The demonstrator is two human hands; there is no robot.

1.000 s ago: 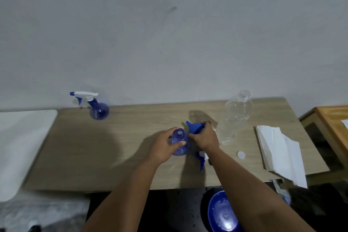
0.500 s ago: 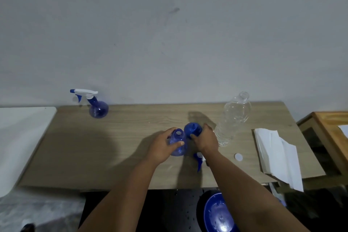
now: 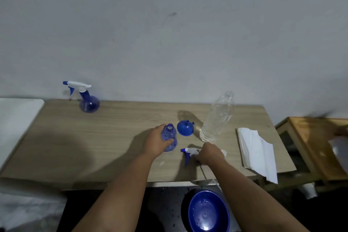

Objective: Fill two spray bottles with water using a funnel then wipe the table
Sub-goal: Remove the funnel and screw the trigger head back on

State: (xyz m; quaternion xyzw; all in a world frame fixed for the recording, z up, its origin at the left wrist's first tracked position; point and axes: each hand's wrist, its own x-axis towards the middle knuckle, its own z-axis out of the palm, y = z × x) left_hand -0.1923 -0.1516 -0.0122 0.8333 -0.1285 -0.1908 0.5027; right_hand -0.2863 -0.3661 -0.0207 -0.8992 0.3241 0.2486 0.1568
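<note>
Progress: the far spray bottle (image 3: 88, 100) stands capped at the back left of the counter (image 3: 113, 137), its sprayer fitted; it appears to hold water, though the tinted plastic makes the level hard to read. The near bottle (image 3: 169, 138) is open at the neck, near the counter's middle. The funnel (image 3: 185, 128) lies mouth-down just beside it, not seated in any neck. The trigger head (image 3: 189, 153) for this bottle lies on the counter. Judged stage: filling is over or nearly so; recapping and wiping remain. The tissues (image 3: 256, 153) lie folded and untouched at the right, and the water bottle (image 3: 218, 118) stands uncapped.

Hands: the left hand (image 3: 157, 142) wraps the near bottle's body, steadying it upright. The right hand (image 3: 211, 153) lies low over the trigger head, fingers curled at its collar; the grip looks closed on it, but the contact is partly hidden.
</note>
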